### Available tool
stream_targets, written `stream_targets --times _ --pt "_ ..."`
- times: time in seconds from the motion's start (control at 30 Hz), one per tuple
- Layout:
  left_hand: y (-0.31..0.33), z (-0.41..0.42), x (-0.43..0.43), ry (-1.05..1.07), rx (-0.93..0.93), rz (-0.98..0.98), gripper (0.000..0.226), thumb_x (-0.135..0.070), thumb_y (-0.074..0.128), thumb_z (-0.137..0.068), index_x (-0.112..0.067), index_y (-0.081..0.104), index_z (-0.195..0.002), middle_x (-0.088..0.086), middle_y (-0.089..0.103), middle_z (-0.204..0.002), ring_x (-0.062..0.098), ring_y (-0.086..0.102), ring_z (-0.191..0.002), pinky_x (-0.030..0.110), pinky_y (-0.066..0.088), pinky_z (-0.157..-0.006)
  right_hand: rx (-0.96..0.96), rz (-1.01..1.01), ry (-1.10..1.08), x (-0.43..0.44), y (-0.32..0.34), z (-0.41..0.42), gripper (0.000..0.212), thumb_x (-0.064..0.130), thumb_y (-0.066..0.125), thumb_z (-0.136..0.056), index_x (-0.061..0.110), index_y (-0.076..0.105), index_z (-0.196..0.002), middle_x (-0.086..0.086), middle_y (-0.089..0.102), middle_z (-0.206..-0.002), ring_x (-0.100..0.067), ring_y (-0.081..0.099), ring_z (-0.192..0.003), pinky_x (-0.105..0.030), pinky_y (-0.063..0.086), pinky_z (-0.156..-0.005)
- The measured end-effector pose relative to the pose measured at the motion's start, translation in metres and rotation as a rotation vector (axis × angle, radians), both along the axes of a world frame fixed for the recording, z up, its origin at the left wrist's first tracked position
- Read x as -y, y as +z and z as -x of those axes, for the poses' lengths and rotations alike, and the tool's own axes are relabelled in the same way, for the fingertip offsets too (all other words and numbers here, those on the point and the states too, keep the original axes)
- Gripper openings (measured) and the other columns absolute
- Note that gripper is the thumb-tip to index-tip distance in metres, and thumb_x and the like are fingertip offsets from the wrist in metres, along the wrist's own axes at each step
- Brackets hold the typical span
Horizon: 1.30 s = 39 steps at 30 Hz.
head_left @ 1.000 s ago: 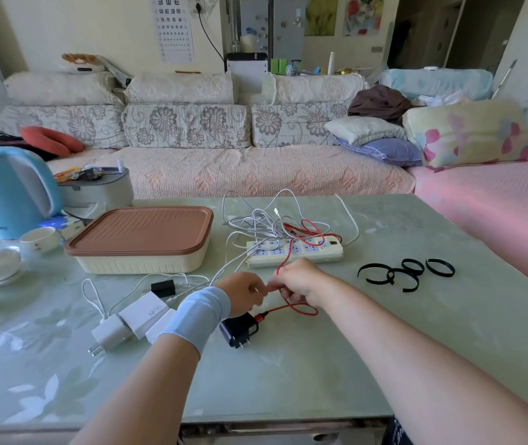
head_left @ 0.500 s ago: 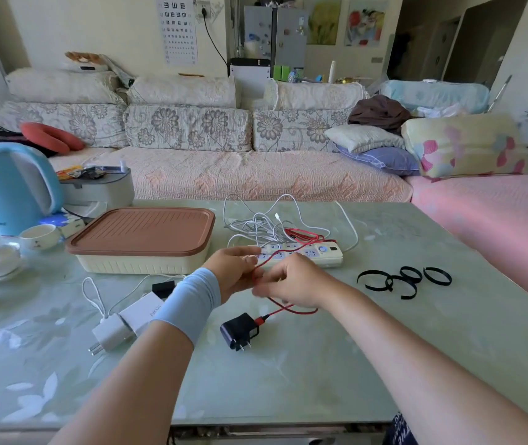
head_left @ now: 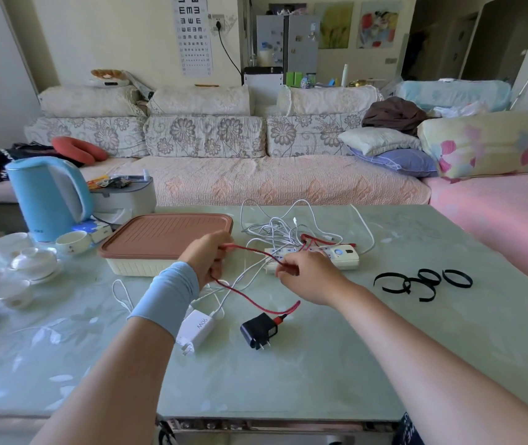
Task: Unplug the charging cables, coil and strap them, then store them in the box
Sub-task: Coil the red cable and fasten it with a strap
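Red cable (head_left: 254, 306) ran through both my hands above the pale green table (head_left: 320, 364). My left hand (head_left: 208, 258), with a light blue wristband (head_left: 166, 297) below it, was curled round the cable, which came out at the top of the fist and again at the bottom. From the top it stretched right in a nearly straight line to my right hand (head_left: 307, 277), where I pinched it between thumb and fingertips; from that angle I could not tell how the other fingers lay. From the bottom of my left fist it dropped to the table, curved nearer and to the right, and ended in the black adapter (head_left: 259, 329), which lay on its side with its prongs towards me, between my forearms.

Beyond my right hand, the far part of the cable was mixed in with the tangle of white cables (head_left: 275, 231) at the power strip (head_left: 336, 255), just behind my knuckles. The box (head_left: 134, 268) sat at the far left of my left hand with its brown lid on. A white charger (head_left: 196, 329) lay just left of the black adapter, beside my left wrist. The black straps (head_left: 423, 282) lay in loose rings well to the right of my right hand. At the far left stood a blue kettle (head_left: 44, 197) with a small white cup (head_left: 71, 242) in front of it.
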<state>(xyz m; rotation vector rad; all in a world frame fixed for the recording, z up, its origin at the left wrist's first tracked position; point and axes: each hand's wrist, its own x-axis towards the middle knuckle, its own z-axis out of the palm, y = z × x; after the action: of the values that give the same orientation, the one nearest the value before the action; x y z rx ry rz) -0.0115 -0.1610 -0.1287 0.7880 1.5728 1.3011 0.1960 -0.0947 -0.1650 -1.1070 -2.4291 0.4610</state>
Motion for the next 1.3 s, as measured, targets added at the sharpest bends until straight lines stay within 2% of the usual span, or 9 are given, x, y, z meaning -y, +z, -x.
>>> stream_targets --times 0.2,0.3,0.4,0.47,0.6,0.73,0.87,1.1,1.3 --pt "-0.005 0.017 -0.003 0.397 -0.260 -0.249 0.020 -0.030 0.060 -0.093 -0.012 0.060 -0.083 0.004 0.056 -0.064 0.024 0.052 -0.065 0.036 0.049 -0.073 0.124 0.012 -0.121 -0.009 -0.007 -0.001 0.021 0.034 0.048 -0.097 0.028 0.063 -0.084 0.008 0.071 -0.091 -0.020 0.059 -0.095 -0.037 0.034 -0.096" --pt "-0.008 0.013 -0.005 0.462 -0.835 -0.143 0.015 -0.017 0.057 -0.090 -0.007 0.063 -0.100 0.012 0.063 -0.099 0.032 0.055 -0.097 0.037 0.040 -0.088 -0.035 0.023 -0.018 -0.008 -0.005 0.007 0.025 0.032 0.056 -0.097 0.032 0.066 -0.074 0.008 0.062 -0.070 -0.015 0.053 -0.077 -0.034 0.037 -0.080" --pt "-0.005 -0.006 0.000 0.263 -1.122 -0.356 0.048 0.008 0.047 -0.076 -0.014 0.062 -0.116 0.005 0.061 -0.117 0.028 0.049 -0.113 0.030 0.034 -0.096 -0.191 -0.005 0.126 -0.001 -0.002 0.022 0.018 0.030 0.061 -0.096 0.025 0.077 -0.104 0.000 0.069 -0.080 -0.019 0.059 -0.078 -0.034 0.042 -0.073" --pt "0.000 -0.024 0.003 0.003 -1.017 -0.435 0.052 0.012 0.039 -0.078 -0.018 0.064 -0.114 -0.003 0.065 -0.110 0.016 0.056 -0.106 0.019 0.038 -0.094 -0.266 -0.030 0.180 0.006 0.002 0.029 0.017 0.025 0.061 -0.096 0.020 0.076 -0.104 0.001 0.068 -0.078 -0.016 0.057 -0.074 -0.033 0.043 -0.071" --pt "0.004 -0.037 0.005 -0.182 -0.952 -0.227 0.033 -0.007 0.039 -0.090 -0.022 0.067 -0.102 -0.004 0.064 -0.081 0.017 0.058 -0.081 0.023 0.039 -0.069 -0.396 -0.007 0.195 0.013 0.009 0.035 0.013 0.016 0.061 -0.094 0.017 0.072 -0.088 0.016 0.057 -0.064 0.001 0.052 -0.064 -0.016 0.039 -0.062" --pt "0.019 -0.041 0.010 -0.138 -1.281 -0.009 0.031 -0.037 0.038 -0.089 -0.028 0.068 -0.087 -0.003 0.064 -0.080 0.022 0.056 -0.081 0.029 0.037 -0.066 -0.340 0.026 0.170 0.016 0.001 0.042 0.011 0.024 0.058 -0.088 0.020 0.062 -0.079 0.007 0.062 -0.068 -0.014 0.054 -0.066 -0.036 0.049 -0.066" --pt "0.024 -0.037 0.011 -0.115 -1.444 0.117 0.046 -0.060 0.041 -0.083 -0.026 0.069 -0.069 -0.006 0.064 -0.067 0.019 0.059 -0.073 0.026 0.038 -0.062 -0.324 0.056 0.125 0.015 0.001 0.039 0.014 0.027 0.053 -0.081 0.026 0.056 -0.068 0.012 0.053 -0.057 -0.010 0.045 -0.058 -0.033 0.042 -0.060" --pt "0.021 -0.002 0.018 0.267 -0.978 -0.392 0.050 -0.043 0.059 -0.086 -0.014 0.043 -0.050 0.001 0.030 -0.044 0.016 0.029 -0.046 0.027 0.023 -0.047 -0.162 0.066 -0.027 -0.010 -0.010 0.027 0.022 0.026 0.049 -0.092 0.019 0.049 -0.071 0.003 0.057 -0.070 -0.019 0.052 -0.070 -0.035 0.041 -0.068" --pt "0.028 0.027 0.026 0.834 -0.439 -0.695 0.049 -0.028 0.052 -0.094 -0.017 0.028 -0.053 -0.002 0.020 -0.053 0.011 0.020 -0.052 0.028 0.022 -0.054 0.091 -0.018 -0.151 -0.033 -0.028 0.024 0.022 0.032 0.047 -0.100 0.027 0.065 -0.088 0.002 0.067 -0.095 -0.027 0.060 -0.099 -0.036 0.038 -0.081"
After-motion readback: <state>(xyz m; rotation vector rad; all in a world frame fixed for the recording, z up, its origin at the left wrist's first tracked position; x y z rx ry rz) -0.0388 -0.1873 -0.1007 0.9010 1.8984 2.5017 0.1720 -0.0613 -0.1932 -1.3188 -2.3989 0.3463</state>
